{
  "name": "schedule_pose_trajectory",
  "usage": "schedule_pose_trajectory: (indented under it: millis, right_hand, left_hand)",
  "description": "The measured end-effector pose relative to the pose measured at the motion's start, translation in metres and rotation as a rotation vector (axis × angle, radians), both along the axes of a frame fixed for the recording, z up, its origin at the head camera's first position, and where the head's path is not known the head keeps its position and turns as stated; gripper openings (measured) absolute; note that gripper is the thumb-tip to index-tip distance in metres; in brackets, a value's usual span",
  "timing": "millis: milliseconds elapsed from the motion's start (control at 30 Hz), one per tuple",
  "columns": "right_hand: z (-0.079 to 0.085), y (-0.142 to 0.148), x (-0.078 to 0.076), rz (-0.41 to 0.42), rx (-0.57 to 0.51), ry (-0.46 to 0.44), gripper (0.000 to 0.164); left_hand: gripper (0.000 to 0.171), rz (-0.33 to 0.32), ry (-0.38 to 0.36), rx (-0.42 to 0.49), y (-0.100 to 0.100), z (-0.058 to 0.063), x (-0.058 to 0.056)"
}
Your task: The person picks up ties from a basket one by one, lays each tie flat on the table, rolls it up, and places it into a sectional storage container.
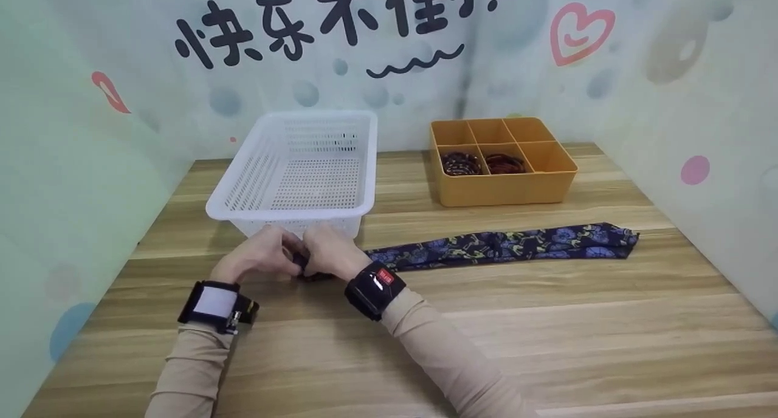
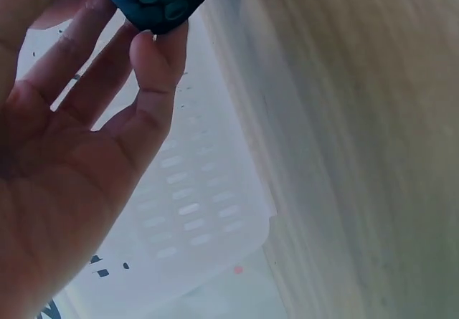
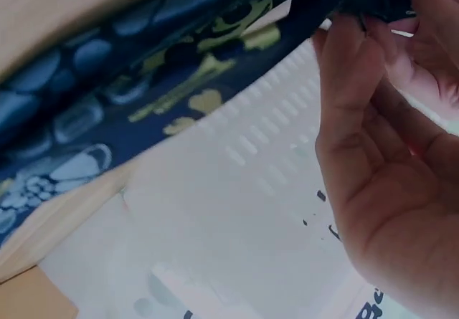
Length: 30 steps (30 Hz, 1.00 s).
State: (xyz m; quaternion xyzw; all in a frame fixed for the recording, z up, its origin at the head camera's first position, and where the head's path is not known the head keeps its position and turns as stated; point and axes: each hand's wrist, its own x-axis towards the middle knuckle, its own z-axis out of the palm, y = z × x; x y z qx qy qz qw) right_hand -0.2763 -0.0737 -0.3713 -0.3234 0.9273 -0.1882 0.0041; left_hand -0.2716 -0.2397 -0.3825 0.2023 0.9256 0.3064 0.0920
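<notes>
A dark navy necktie [image 1: 450,252] with blue flowers and yellow figures lies lengthwise across the table, its wide pointed end to the right. Its other end is gathered between my two hands, just in front of the white basket. My left hand [image 1: 264,251] pinches that end between thumb and finger; in the left wrist view a rounded bit of the necktie [image 2: 161,0] shows at the fingertips. Close beside it, my right hand [image 1: 331,248] also pinches the fabric. The right wrist view shows the necktie [image 3: 179,111] running out from those fingers. In the head view, the hands partly cover the gathered end.
A white perforated plastic basket [image 1: 292,214] stands behind the hands, nearly touching them. At the back right is an orange divided box [image 1: 504,189]; two front compartments hold a dark coil [image 1: 462,164] and a reddish coil [image 1: 504,164]. Printed sheets enclose the wooden table [image 1: 577,333] behind and at both sides.
</notes>
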Motion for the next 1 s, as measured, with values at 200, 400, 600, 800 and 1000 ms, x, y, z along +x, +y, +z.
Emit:
schedule_pose_trajectory:
  millis: [200, 400, 600, 800, 1000]
  right_hand:
    - [-0.004, -0.001, -0.002, -0.036, 0.102, 0.070, 0.024]
    - [-0.004, 0.003, -0.003, -0.007, 0.116, 0.021, 0.037]
    - [0.001, 0.013, -0.006, -0.006, 0.185, -0.147, 0.037]
    - [0.006, 0.015, -0.009, 0.059, 0.176, -0.218, 0.035]
    - [0.007, 0.014, -0.007, 0.076, 0.139, -0.220, 0.038]
  left_hand:
    - [0.040, -0.025, -0.002, -0.045, 0.002, 0.001, 0.002]
    - [0.040, -0.016, 0.005, 0.015, 0.002, 0.000, 0.003]
    - [0.025, -0.015, 0.034, -0.033, -0.001, 0.002, 0.003]
    - [0.022, -0.031, 0.042, -0.093, 0.008, 0.006, 0.004]
    - [0.031, -0.061, 0.024, -0.075, 0.011, 0.008, 0.005]
